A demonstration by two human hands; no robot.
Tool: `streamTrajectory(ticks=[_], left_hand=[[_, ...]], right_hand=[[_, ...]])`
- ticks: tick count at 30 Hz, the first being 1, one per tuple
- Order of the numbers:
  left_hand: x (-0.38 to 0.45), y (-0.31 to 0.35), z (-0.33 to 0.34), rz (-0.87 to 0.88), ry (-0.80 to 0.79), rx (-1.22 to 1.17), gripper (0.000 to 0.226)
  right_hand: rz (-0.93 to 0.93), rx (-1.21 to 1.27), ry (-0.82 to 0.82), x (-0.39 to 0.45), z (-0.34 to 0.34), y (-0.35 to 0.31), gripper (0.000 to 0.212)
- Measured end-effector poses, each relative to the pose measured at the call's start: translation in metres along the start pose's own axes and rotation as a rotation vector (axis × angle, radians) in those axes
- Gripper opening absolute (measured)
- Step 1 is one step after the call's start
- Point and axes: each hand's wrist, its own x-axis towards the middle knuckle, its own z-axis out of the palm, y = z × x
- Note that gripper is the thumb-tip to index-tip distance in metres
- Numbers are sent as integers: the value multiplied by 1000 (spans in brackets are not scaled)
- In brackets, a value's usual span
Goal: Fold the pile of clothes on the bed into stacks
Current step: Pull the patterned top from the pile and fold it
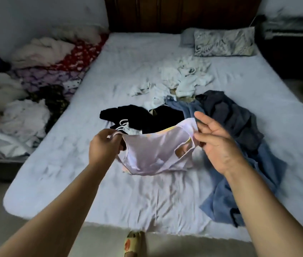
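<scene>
Above the bed (165,201), the left hand (103,148) pinched one strap of a lilac top (152,154); the right hand (215,143) pinched the other, remaining fingers spread. Unfolded clothes (184,84) lay behind.

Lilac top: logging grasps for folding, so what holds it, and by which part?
Both hands hold the lilac top up. Left hand pinches one shoulder strap; right hand pinches the other shoulder edge, its remaining fingers spread.

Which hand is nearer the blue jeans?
Right. The right hand is over the blue jeans' edge, pinching the pale pink top; the left hand holds its far side.
</scene>
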Motion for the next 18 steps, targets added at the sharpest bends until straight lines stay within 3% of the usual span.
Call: streamTrajectory(ticks=[5,8,12,18], left_hand=[[27,62,-29,7,-254,-269,26],[49,79,-46,164,-416,-255,43],[75,93,-56,435,-352,-30,45],[127,113,-50,474,-148,31,23]], right_hand=[[-102,-117,-87,14,22,-22,73],[-210,-189,13,29,33,-40,64],[-335,-217,161,49,48,-69,41],[-404,-382,278,95,57,-80,21]])
